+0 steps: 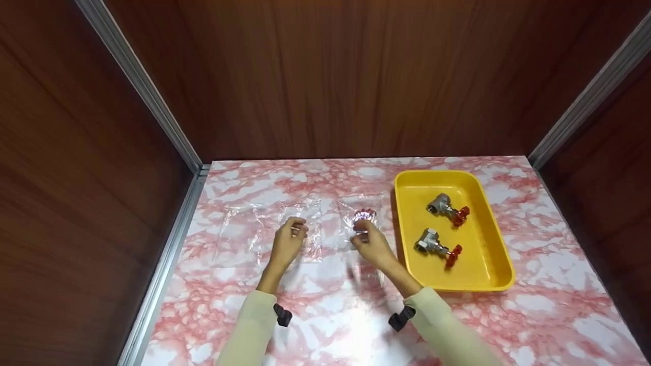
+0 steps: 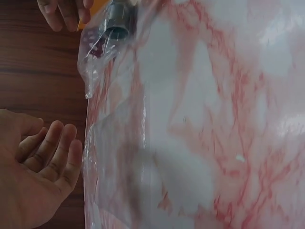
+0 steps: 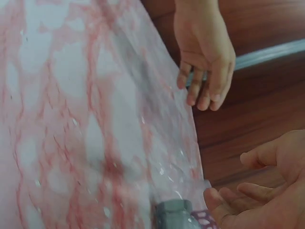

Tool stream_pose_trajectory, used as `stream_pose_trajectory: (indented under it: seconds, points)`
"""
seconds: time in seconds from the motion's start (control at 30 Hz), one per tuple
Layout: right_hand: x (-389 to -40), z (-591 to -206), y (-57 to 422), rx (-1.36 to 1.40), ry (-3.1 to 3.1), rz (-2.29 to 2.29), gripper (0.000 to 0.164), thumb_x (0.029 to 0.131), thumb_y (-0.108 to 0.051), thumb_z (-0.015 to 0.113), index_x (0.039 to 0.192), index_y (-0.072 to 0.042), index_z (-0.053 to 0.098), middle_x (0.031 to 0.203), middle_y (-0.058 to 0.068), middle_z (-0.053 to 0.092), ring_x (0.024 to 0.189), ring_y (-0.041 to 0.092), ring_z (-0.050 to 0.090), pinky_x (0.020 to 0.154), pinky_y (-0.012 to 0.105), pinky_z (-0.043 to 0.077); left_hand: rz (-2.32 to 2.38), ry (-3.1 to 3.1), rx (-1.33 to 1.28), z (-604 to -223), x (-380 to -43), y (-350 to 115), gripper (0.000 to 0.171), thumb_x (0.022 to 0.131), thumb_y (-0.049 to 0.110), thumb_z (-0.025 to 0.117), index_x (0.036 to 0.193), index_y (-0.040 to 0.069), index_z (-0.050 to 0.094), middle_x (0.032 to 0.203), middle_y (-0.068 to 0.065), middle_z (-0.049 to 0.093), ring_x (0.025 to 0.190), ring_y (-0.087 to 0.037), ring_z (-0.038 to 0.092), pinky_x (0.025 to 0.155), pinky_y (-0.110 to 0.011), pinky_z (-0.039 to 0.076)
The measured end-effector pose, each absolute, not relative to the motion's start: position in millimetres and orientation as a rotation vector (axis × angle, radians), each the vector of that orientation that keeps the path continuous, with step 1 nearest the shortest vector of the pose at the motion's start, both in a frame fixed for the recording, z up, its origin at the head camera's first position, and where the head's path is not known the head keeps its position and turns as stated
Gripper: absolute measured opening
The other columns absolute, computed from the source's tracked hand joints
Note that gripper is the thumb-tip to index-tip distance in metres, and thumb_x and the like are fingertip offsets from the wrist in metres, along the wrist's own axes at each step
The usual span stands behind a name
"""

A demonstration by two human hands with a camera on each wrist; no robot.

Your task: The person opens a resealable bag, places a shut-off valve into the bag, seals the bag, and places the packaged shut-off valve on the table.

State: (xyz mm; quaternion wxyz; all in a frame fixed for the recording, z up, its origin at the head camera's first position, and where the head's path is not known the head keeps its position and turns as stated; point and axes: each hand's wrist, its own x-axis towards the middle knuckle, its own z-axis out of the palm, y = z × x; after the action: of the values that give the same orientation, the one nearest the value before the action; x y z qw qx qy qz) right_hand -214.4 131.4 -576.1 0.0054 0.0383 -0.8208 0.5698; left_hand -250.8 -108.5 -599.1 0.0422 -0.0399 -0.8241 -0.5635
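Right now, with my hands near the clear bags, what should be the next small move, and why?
Probably move the right hand to the yellow tray for the nearer valve. That hand seems to grip nothing, the right bag already holds a metal valve, and the middle bag looks empty.

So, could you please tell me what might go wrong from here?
The thin right-hand bag might tear on the metal valve inside. The flat middle bag might shift if the left grip brushes it. The two valves in the yellow tray could knock together if it is bumped.
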Motion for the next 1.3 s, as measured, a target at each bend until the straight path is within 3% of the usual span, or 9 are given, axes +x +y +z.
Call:
stream_pose_trajectory:
  seconds: [0.3,0.43,0.7,1.0,1.3]
  points:
    - [-217.2,-591.3,109.1,0.190,-2.571,1.782,0.032,0.095,0.007,0.063,0.127,0.012,0.059,0.125,0.034,0.067,0.108,0.046,0.072,0.093,0.046,0.064,-1.605,-2.517,-0.053,-600.4,-258.6,-130.0,0.020,0.100,0.001,0.063,0.119,-0.004,0.069,0.102,-0.016,0.075,0.089,-0.026,0.074,0.075,-0.026,0.057]
    - [-220.6,-596.2,102.0,0.185,-2.559,1.831,0.034,0.096,0.009,0.062,0.129,0.014,0.057,0.126,0.036,0.066,0.111,0.048,0.071,0.095,0.048,0.063,-1.572,-2.510,-0.006,-604.1,-260.3,-139.1,0.021,0.100,0.001,0.062,0.119,-0.004,0.070,0.102,-0.017,0.074,0.089,-0.027,0.074,0.078,-0.033,0.059]
    - [-228.4,-605.6,92.1,0.172,-2.585,1.854,0.035,0.097,0.009,0.059,0.130,0.016,0.055,0.130,0.037,0.064,0.115,0.048,0.071,0.094,0.046,0.064,-1.524,-2.552,0.084,-613.7,-258.7,-149.1,0.024,0.101,0.005,0.061,0.121,-0.003,0.070,0.111,-0.019,0.075,0.104,-0.035,0.072,0.098,-0.050,0.058]
    - [-232.1,-610.5,82.3,0.202,-2.691,1.742,0.032,0.099,0.004,0.061,0.130,0.013,0.057,0.132,0.036,0.066,0.121,0.048,0.069,0.104,0.052,0.059,-1.459,-2.558,0.072,-622.4,-257.0,-152.6,0.023,0.097,-0.002,0.062,0.117,-0.011,0.066,0.108,-0.025,0.068,0.101,-0.039,0.069,0.096,-0.053,0.057]
    - [-231.4,-613.5,69.1,0.231,-2.770,1.695,0.039,0.099,0.002,0.065,0.135,0.014,0.056,0.129,0.035,0.068,0.120,0.047,0.070,0.106,0.051,0.058,-1.393,-2.588,0.121,-628.8,-256.0,-153.6,0.026,0.093,0.000,0.064,0.116,-0.011,0.065,0.107,-0.025,0.064,0.102,-0.039,0.064,0.097,-0.054,0.053]
